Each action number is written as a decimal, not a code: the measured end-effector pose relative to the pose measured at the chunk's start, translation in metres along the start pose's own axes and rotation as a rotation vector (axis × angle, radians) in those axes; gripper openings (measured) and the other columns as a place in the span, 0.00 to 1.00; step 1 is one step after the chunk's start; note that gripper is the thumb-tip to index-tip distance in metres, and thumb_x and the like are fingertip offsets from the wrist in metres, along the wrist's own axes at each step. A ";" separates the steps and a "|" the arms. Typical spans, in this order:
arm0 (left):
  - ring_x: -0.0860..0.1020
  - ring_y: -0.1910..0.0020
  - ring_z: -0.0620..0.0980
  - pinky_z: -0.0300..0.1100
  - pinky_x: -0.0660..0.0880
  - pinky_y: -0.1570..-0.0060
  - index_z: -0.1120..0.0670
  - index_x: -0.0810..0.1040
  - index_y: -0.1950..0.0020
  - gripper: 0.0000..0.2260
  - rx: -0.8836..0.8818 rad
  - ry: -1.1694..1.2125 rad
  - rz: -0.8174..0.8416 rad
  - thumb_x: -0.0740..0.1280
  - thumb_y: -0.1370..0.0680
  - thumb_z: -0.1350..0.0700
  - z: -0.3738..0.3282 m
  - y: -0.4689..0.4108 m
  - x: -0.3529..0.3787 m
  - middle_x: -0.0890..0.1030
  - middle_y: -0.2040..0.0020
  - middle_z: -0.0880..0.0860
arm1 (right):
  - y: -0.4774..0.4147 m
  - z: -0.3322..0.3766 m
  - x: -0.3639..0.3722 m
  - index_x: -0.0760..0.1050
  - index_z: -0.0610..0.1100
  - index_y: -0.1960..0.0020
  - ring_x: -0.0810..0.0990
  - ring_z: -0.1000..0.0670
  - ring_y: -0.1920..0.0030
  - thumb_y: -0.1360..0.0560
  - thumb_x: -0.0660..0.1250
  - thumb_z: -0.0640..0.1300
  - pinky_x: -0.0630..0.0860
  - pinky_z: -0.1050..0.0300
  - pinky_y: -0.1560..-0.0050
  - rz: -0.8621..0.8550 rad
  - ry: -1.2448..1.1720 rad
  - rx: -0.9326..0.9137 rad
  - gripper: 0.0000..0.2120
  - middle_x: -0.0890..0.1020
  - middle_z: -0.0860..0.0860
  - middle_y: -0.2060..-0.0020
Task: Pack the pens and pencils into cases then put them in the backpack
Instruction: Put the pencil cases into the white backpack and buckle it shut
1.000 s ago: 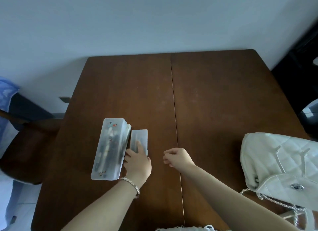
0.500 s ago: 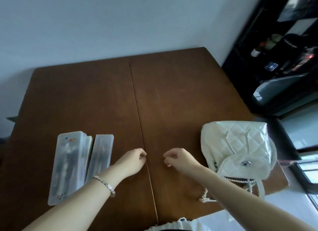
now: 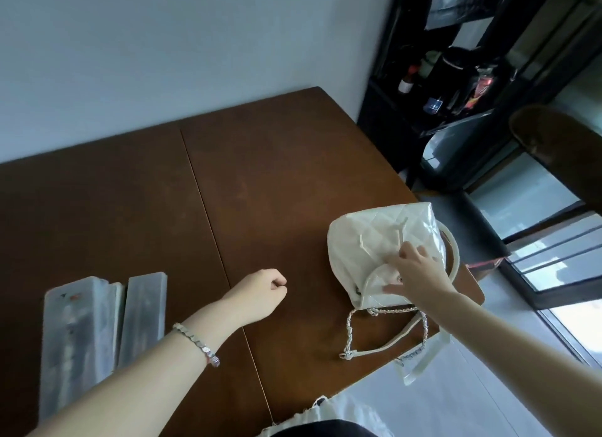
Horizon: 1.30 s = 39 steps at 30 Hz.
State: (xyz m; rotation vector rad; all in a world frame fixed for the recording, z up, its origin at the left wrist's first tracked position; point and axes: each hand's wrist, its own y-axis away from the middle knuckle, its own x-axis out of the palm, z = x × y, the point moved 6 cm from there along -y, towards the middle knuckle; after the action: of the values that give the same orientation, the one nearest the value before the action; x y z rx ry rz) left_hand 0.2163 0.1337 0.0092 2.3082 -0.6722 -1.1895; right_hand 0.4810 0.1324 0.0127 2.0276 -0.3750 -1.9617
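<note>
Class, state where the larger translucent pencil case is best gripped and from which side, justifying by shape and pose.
Larger case: grip the far short end from above, probably. It lies flat and long; the narrow case crowds its right edge, while the far end is free.

You have one wide-angle view, from your head, looking forward and down onto the tabletop from close above. The frame is tilted, facing the tabletop's right side; your left hand and right hand show in its lower half.
</note>
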 end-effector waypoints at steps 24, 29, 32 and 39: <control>0.67 0.70 0.48 0.41 0.61 0.68 0.57 0.70 0.71 0.22 -0.082 0.287 -0.199 0.63 0.23 0.44 0.029 0.071 -0.056 0.68 0.71 0.52 | -0.002 0.206 -0.076 0.81 0.54 0.64 0.75 0.59 0.68 0.32 0.73 0.53 0.71 0.63 0.64 0.444 -0.623 -0.472 0.04 0.81 0.56 0.67; 0.62 0.75 0.47 0.42 0.57 0.71 0.52 0.62 0.74 0.22 -0.261 0.375 -0.262 0.63 0.23 0.47 0.079 0.061 -0.032 0.62 0.75 0.49 | -0.004 0.227 -0.051 0.81 0.45 0.51 0.76 0.56 0.57 0.27 0.68 0.46 0.69 0.63 0.54 0.120 -0.590 -0.425 0.08 0.78 0.53 0.55; 0.64 0.74 0.49 0.43 0.59 0.68 0.52 0.64 0.73 0.21 -0.272 0.412 -0.295 0.63 0.23 0.46 0.090 0.059 -0.030 0.65 0.75 0.49 | 0.023 0.228 -0.046 0.80 0.45 0.48 0.74 0.51 0.46 0.25 0.63 0.49 0.70 0.60 0.46 -0.038 -0.481 -0.460 0.12 0.77 0.52 0.47; 0.61 0.77 0.48 0.43 0.56 0.70 0.51 0.60 0.75 0.23 -0.296 0.326 -0.260 0.61 0.23 0.45 0.092 0.049 -0.025 0.61 0.77 0.48 | 0.028 0.215 -0.038 0.81 0.41 0.52 0.78 0.49 0.50 0.25 0.65 0.49 0.74 0.55 0.50 -0.024 -0.543 -0.305 0.12 0.78 0.51 0.47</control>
State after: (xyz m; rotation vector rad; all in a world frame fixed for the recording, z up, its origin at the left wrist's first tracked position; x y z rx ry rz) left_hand 0.1167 0.0947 0.0052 2.3007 -0.0748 -0.9113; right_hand 0.2655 0.1143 0.0528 1.3064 -0.1474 -2.3959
